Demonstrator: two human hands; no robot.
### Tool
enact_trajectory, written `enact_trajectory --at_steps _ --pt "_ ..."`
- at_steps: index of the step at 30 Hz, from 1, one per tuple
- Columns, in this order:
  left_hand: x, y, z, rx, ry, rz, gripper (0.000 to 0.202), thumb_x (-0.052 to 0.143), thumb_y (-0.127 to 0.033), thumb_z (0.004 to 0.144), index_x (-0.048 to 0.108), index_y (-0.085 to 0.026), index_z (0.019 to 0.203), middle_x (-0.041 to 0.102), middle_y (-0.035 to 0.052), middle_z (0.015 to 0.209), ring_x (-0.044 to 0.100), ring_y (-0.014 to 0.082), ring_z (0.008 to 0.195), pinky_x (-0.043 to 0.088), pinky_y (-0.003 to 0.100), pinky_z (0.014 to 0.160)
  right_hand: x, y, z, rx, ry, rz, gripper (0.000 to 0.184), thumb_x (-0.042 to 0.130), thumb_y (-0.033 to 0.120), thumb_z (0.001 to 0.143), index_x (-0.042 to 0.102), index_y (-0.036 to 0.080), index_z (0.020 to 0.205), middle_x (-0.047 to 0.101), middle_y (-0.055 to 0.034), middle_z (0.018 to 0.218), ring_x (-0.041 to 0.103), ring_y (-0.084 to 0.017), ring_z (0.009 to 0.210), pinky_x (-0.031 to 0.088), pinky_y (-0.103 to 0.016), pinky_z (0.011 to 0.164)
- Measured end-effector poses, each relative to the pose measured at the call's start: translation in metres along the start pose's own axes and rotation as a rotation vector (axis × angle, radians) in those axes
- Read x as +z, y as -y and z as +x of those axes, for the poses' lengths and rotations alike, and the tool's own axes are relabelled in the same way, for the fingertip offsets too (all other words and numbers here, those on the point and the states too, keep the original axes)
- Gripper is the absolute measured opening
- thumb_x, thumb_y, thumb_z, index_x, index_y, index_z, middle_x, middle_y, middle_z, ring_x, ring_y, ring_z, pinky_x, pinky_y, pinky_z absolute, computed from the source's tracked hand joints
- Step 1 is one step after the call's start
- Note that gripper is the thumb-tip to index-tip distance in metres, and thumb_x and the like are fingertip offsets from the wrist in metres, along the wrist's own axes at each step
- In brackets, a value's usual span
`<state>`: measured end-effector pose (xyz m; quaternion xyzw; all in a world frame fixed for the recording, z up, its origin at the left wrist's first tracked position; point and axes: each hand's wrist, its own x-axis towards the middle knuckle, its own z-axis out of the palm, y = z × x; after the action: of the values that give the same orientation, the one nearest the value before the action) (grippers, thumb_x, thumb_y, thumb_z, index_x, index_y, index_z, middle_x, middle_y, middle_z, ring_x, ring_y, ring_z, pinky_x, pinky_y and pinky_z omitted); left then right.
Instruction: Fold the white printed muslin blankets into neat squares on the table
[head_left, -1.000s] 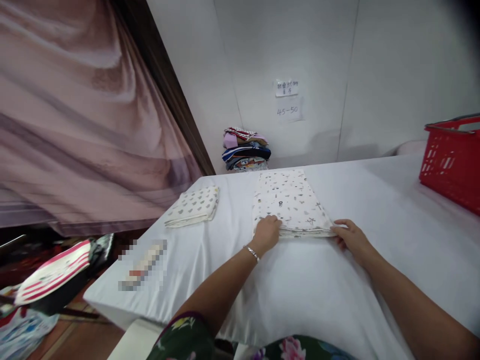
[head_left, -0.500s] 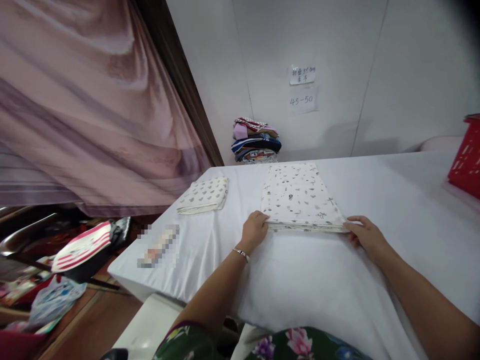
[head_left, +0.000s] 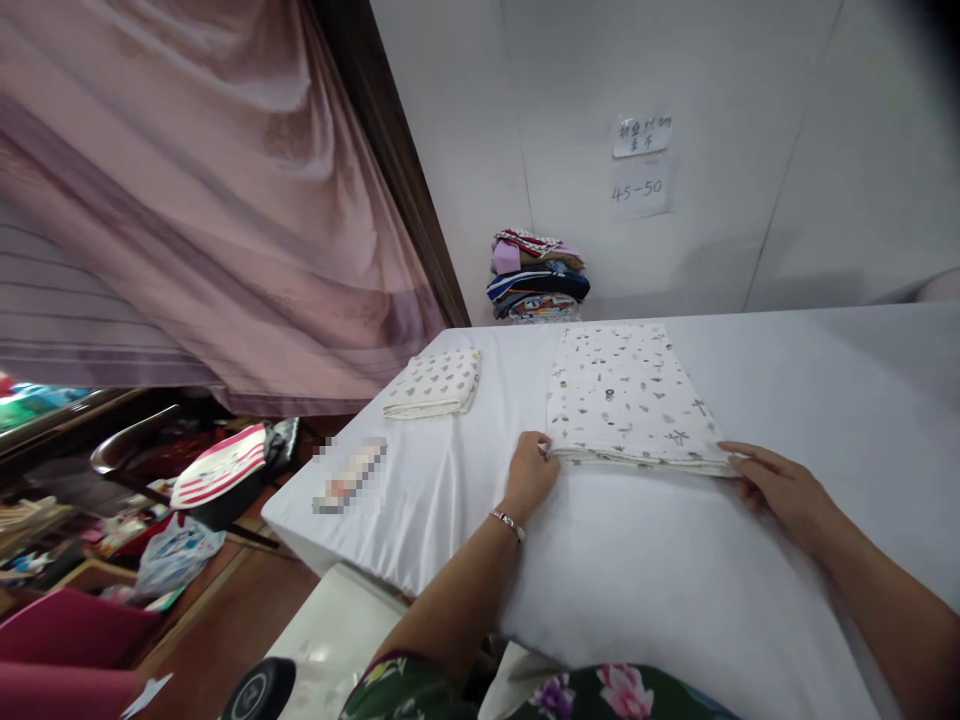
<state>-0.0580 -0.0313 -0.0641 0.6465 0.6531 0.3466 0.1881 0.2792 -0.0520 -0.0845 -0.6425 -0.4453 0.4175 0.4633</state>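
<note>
Left hand: the bare left hand [head_left: 532, 472], a silver bracelet [head_left: 508, 524] on its wrist, has its fingers curled about the near left corner of the folded cloth, grasping it.
Right hand: the bare right hand [head_left: 787, 490] grasps the cloth's near right corner between thumb and fingers, the forefinger stretched along the top.
Folded cloth: a white rectangular fabric with small dark printed motifs [head_left: 626, 400], several layers showing at its near side, lies flat between the 2 hands and reaches back to the table's far edge.
Table: covered by a smooth white tablecloth [head_left: 652, 580], wrinkled toward its left edge.
Left edge: a smaller white folded fabric with grey motifs [head_left: 433, 385] lies toward the far left corner; a pixelated oblong item [head_left: 349, 478], too obscured to identify, lies toward the near left corner.
Far edge: beyond it, near the far left corner, stands a stack of multicoloured folded fabrics [head_left: 538, 285].
Wall: 2 white paper notes [head_left: 641, 165], the lower reading "45-50".
Beyond left edge: a pink draped curtain [head_left: 300, 220].
</note>
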Motion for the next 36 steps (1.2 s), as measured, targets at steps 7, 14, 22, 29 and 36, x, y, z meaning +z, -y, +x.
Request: enact_trajectory --at_steps 7,14,22,29,36 --pt "0.004 0.001 0.004 0.037 0.022 0.058 0.022 0.054 -0.015 0.073 0.049 -0.02 0.094 0.054 0.0017 0.089 0.053 0.0131 0.076 0.042 0.025 0.069 0.001 0.005 -0.003 0.074 0.006 0.037 0.047 0.064 0.048 0.068 0.063 0.021 0.106 0.053 0.0021 0.053 0.044 -0.012 0.046 0.038 -0.025 0.046" --pt "0.008 -0.001 0.012 0.117 0.035 0.141 0.019 0.049 -0.011 0.074 0.045 -0.021 0.09 0.051 0.0035 0.097 0.051 0.0147 0.078 0.043 0.029 0.072 0.003 0.004 -0.002 0.065 0.009 -0.011 0.041 0.059 0.045 0.073 0.062 0.022 0.106 0.052 0.0011 0.055 0.045 -0.013 0.048 0.039 -0.026 0.048" --pt "-0.023 -0.012 0.003 0.328 -0.004 0.181 0.027 0.042 -0.004 0.071 0.045 -0.022 0.09 0.049 0.003 0.1 0.051 0.014 0.078 0.043 0.027 0.07 -0.003 0.019 -0.011 0.021 -0.047 -0.103 0.033 0.057 0.044 0.071 0.065 0.021 0.093 0.047 0.0029 0.048 0.04 -0.011 0.044 0.033 -0.024 0.044" --pt "-0.027 0.001 -0.014 0.333 0.117 0.205 0.024 0.042 -0.004 0.07 0.047 -0.022 0.084 0.052 -0.0002 0.091 0.052 0.0129 0.078 0.042 0.024 0.069 -0.002 0.017 -0.018 0.026 0.039 -0.433 0.027 0.05 0.039 0.073 0.065 0.026 0.092 0.048 0.0041 0.049 0.045 -0.013 0.048 0.034 -0.024 0.047" --pt "-0.018 0.007 -0.017 0.318 0.179 0.351 0.025 0.044 -0.006 0.073 0.051 -0.023 0.089 0.055 0.0004 0.095 0.053 0.0156 0.086 0.042 0.026 0.07 -0.001 0.011 -0.016 0.019 0.081 -0.552 0.028 0.049 0.038 0.072 0.065 0.025 0.09 0.052 0.002 0.051 0.047 -0.014 0.047 0.034 -0.026 0.046"
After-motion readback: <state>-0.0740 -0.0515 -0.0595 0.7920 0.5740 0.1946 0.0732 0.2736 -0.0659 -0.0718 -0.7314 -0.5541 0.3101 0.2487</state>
